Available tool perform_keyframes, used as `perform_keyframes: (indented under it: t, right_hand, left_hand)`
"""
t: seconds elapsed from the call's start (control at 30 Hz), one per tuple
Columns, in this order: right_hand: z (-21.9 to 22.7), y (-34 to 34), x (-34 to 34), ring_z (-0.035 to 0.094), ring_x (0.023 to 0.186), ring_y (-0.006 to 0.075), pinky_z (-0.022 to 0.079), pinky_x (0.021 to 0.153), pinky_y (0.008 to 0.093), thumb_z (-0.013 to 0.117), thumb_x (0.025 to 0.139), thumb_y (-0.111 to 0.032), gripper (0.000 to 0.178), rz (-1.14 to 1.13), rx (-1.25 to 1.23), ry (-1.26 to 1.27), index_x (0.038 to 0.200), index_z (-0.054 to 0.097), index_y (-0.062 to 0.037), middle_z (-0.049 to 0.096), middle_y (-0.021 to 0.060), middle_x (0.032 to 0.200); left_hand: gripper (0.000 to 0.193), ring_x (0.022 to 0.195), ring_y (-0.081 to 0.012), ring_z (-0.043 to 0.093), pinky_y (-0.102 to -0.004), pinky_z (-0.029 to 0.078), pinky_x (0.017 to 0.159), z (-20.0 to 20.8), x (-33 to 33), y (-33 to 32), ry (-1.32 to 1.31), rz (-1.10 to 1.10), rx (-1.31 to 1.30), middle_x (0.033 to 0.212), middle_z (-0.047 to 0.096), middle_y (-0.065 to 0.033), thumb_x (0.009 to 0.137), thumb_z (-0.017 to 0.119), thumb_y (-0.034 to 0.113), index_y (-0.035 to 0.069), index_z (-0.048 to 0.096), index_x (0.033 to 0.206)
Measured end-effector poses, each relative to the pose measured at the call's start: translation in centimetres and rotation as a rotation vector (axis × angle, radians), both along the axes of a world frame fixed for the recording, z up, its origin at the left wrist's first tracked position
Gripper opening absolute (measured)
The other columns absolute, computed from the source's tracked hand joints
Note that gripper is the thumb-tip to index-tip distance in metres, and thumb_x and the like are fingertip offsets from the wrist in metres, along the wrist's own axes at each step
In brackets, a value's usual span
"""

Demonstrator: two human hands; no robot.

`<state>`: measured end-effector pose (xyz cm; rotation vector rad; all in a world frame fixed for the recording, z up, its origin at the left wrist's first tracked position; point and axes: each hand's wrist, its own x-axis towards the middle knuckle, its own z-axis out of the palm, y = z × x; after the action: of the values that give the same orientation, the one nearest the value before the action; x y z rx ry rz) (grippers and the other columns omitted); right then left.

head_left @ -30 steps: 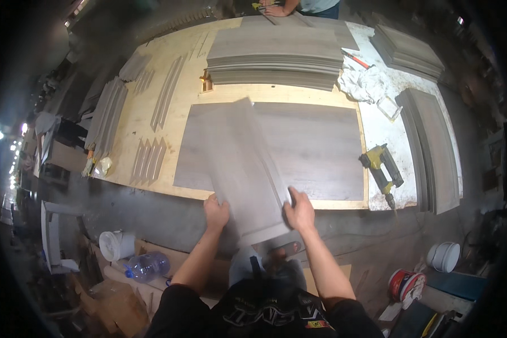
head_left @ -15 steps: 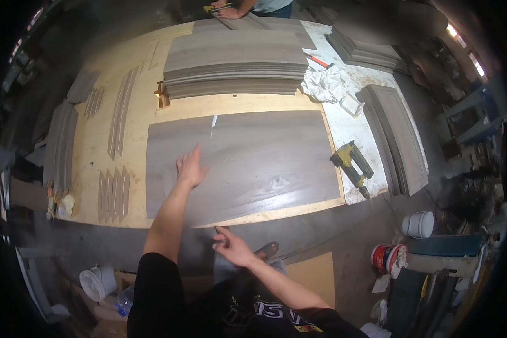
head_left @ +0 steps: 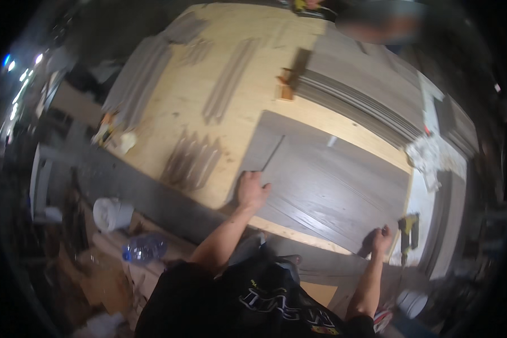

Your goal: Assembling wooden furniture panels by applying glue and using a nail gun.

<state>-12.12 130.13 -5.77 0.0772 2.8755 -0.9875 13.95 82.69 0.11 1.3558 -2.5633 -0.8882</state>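
Note:
A flat grey wood-grain panel (head_left: pixel 321 186) lies on the pale worktable, with a small white mark near its far edge. My left hand (head_left: pixel 253 191) rests on the panel's left part, fingers extended. From near its fingertips a thin dark line (head_left: pixel 274 152) runs away across the surface; I cannot tell whether it is a rod or a gap. At the panel's front right corner is my right hand (head_left: pixel 382 241), its fingers curled; what they hold, if anything, is not clear. Just right of it lies a yellow and black nail gun (head_left: pixel 409 231).
Beyond the panel stands a stack of grey boards (head_left: pixel 360 104), with a crumpled white cloth (head_left: pixel 423 160) at its right end. Grey strips (head_left: pixel 194 160) lie on the table (head_left: pixel 248 146) to the left. A white bucket (head_left: pixel 111 214) and a clear plastic bottle (head_left: pixel 145 248) are below.
My view has turned left, so the table appears tilted. My left hand has moved to the panel's left side; my right hand has moved out to its front right corner.

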Motion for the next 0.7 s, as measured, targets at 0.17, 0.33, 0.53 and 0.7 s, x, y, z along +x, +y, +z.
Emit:
perform_keyframes:
  t: [0.17,0.33,0.53,0.7]
  right_hand:
    - [-0.7,-2.6,-4.1,0.064,0.117,0.0307,0.049,0.101,0.0398,0.068,0.092,-0.013,0.053,0.104,0.011,-0.079,0.139,0.055,0.0075,0.065,0.0248,0.128]
    - [-1.1,-0.5,-5.1,0.062,0.122,0.0313,0.047,0.104,0.0400,0.067,0.094,-0.015,0.055,0.110,-0.103,-0.197,0.143,0.052,0.0046,0.062,0.0227,0.134]
    - [-3.5,3.5,-2.7,0.062,0.108,0.0231,0.048,0.093,0.0333,0.064,0.096,-0.013,0.055,0.029,-0.271,-0.090,0.146,0.049,0.0028,0.065,0.0166,0.122]
    - [-2.1,2.4,-0.3,0.064,0.116,0.0257,0.050,0.097,0.0334,0.065,0.095,-0.009,0.051,0.009,-0.200,-0.079,0.143,0.053,0.0027,0.064,0.0213,0.133]
  left_hand:
    - [0.046,0.118,-0.0375,0.055,-0.0466,0.048,0.098,-0.8,2.3,0.5,0.045,0.147,0.002,0.122,0.058,-0.0181,0.084,0.076,0.026,0.003,0.064,0.121]
    - [0.043,0.121,-0.0389,0.056,-0.0469,0.046,0.102,-0.2,7.1,-2.3,0.141,-0.006,0.069,0.126,0.061,-0.0192,0.090,0.068,0.020,0.003,0.061,0.130]
    - [0.030,0.108,-0.0394,0.061,-0.0454,0.052,0.088,-4.9,23.8,-17.7,0.073,0.179,-0.305,0.114,0.064,-0.0197,0.093,0.064,0.011,0.000,0.061,0.121]
    - [0.039,0.098,-0.0316,0.066,-0.0397,0.054,0.085,-5.9,28.2,-24.0,0.081,0.045,-0.072,0.113,0.063,-0.0181,0.087,0.073,0.014,0.001,0.063,0.122]
